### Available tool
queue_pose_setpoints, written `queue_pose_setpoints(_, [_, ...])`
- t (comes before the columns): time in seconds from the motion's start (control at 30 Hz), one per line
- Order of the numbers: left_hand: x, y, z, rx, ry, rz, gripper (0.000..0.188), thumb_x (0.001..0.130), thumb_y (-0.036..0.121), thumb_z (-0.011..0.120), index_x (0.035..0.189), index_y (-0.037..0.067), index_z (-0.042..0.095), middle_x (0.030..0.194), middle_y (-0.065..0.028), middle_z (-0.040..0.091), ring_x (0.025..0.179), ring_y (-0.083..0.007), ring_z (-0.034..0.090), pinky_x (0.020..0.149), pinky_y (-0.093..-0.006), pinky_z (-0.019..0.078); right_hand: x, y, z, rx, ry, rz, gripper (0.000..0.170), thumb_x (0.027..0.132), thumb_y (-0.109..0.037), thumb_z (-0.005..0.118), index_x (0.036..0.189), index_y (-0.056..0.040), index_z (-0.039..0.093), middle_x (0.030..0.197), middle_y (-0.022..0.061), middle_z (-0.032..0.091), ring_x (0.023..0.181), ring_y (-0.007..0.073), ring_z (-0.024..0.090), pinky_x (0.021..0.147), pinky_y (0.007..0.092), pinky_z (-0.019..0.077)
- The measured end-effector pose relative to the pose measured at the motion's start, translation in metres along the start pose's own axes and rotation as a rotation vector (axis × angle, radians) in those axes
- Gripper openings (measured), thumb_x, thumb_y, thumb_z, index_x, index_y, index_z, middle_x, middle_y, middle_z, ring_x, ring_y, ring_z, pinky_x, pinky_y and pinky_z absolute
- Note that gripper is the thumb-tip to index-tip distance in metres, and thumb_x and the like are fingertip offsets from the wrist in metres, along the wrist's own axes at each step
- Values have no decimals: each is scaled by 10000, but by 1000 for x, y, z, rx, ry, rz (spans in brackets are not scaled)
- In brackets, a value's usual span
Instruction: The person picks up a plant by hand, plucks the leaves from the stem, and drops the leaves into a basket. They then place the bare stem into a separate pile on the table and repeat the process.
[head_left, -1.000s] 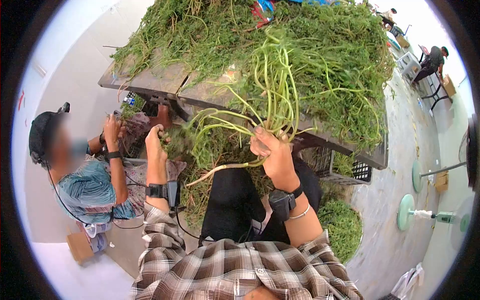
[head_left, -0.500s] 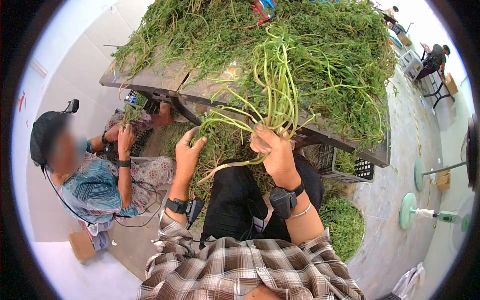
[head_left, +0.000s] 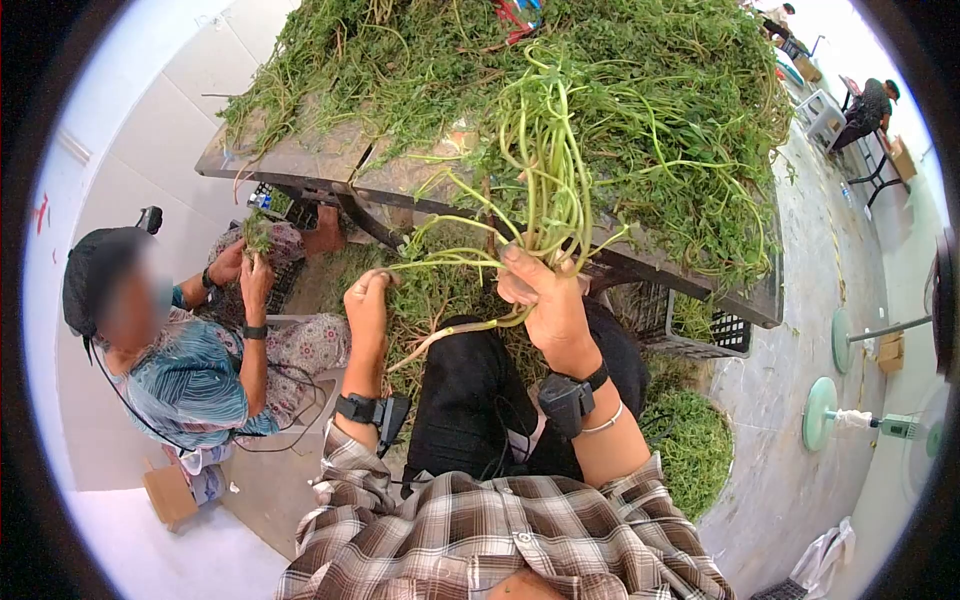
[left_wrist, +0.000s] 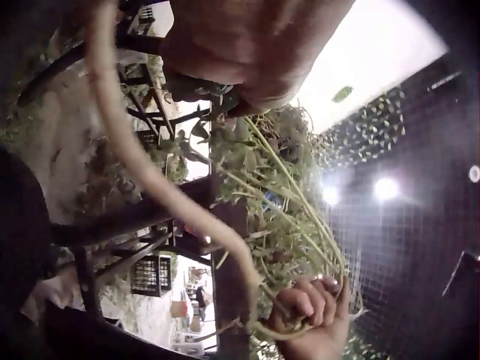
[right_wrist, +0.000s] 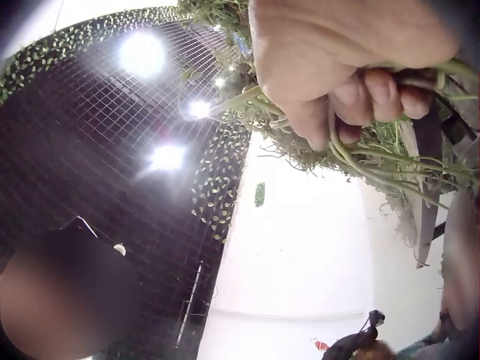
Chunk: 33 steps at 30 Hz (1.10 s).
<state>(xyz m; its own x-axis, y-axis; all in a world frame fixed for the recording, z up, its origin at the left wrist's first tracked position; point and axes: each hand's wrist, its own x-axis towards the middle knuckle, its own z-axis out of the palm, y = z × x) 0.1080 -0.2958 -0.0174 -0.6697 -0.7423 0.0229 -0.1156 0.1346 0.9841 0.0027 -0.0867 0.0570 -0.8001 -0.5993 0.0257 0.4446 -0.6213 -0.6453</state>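
My right hand (head_left: 550,305) grips the base of a bunch of long green stems (head_left: 545,190), whose tops stand up in front of the table edge. A thick pale stem (head_left: 440,335) curves out to the left below that hand. To the left, my left hand (head_left: 368,312) pinches the leafy end of thinner stems that run from the bunch. In the left wrist view the left hand (left_wrist: 240,52) closes over leaves, with the right hand (left_wrist: 319,315) further off. The right wrist view shows fingers of the right hand (right_wrist: 360,90) curled round stems.
A heap of greens (head_left: 400,80) covers much of the table (head_left: 300,165). A black crate (head_left: 728,332) and a pile of cut greens (head_left: 690,455) lie at the right. Another person (head_left: 190,370) sits at the left, near a cardboard box (head_left: 170,495).
My left hand has come rightward and down from beside the seated person to the stems, and its thumb and fingers have closed on them. The right hand has barely moved with its bunch.
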Motion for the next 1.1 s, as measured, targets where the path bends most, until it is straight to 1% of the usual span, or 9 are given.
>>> queue_pose_setpoints(0.07, [6, 2, -4, -78, 83, -194, 192, 810, 163, 499, 766, 35, 636, 630, 15, 498, 573, -70, 443, 490, -226, 354, 1, 8, -3, -81, -21, 8, 171, 783, -131, 671, 797, -54, 519, 605, -37, 434, 477, 48, 328, 449, 221, 260])
queue_pose_setpoints(0.13, [9, 9, 2, -160, 138, -234, 204, 806, 196, 494, 742, 47, 618, 608, 14, 484, 513, -74, 400, 415, -237, 305, 0, 8, 3, -112, 5, 23, 183, 768, -137, 690, 792, -55, 528, 616, -34, 452, 483, 49, 332, 447, 218, 252])
queue_pose_setpoints(0.2, [16, 5, 1, -402, 200, -298, 177, 810, 194, 497, 741, 55, 582, 635, 3, 489, 489, -80, 388, 391, -246, 301, 0, 9, 6, -120, 65, 35, 176, 771, -136, 687, 800, -54, 533, 628, -30, 464, 487, 52, 335, 446, 215, 249])
queue_pose_setpoints(0.23, [24, -8, -10, -605, 119, -358, 156, 824, 209, 511, 767, 68, 544, 648, -11, 485, 492, -84, 395, 368, -240, 284, 0, 10, 3, -80, 29, -5, 169, 781, -128, 675, 804, -48, 528, 632, -30, 462, 490, 52, 337, 444, 215, 249])
queue_pose_setpoints(0.33, [36, -30, -39, -929, 177, -286, 162, 859, 224, 520, 751, 104, 511, 682, 11, 500, 475, -95, 371, 377, -233, 295, 2, 1, -4, -3, 46, 5, 143, 799, -107, 646, 810, -43, 519, 627, -30, 451, 487, 50, 333, 442, 219, 248])
queue_pose_setpoints(0.67, [-11, 51, -14, -208, -86, -261, 144, 849, 212, 524, 852, 79, 581, 685, 35, 499, 498, -37, 398, 412, -179, 285, 2, 4, 0, -22, 29, -37, 131, 805, -74, 629, 845, -53, 506, 631, -17, 465, 469, 47, 336, 443, 218, 276])
queue_pose_setpoints(0.8, [-10, 50, 5, -22, -121, -126, 264, 783, 160, 618, 1020, 48, 592, 770, 28, 547, 670, -56, 487, 555, -199, 384, 3, 4, -2, -51, -11, -39, 147, 798, -71, 641, 858, -60, 507, 645, -13, 479, 471, 46, 345, 435, 209, 268])
queue_pose_setpoints(0.9, [-5, 56, 16, 76, -238, 152, 516, 747, 134, 665, 1207, -8, 479, 1040, -56, 558, 876, -131, 520, 810, -242, 402, 2, 6, -2, -58, 10, -26, 155, 794, -68, 648, 861, -62, 509, 659, -7, 494, 481, 46, 362, 426, 202, 260])
queue_pose_setpoints(1.1, [5, 70, 36, 136, -273, 299, 448, 760, 58, 628, 1179, -28, 494, 1035, -81, 585, 941, -133, 529, 810, -262, 417, 1, 7, 0, -8, 14, 20, 236, 756, -70, 694, 890, -62, 500, 689, 6, 511, 520, 57, 403, 426, 201, 268])
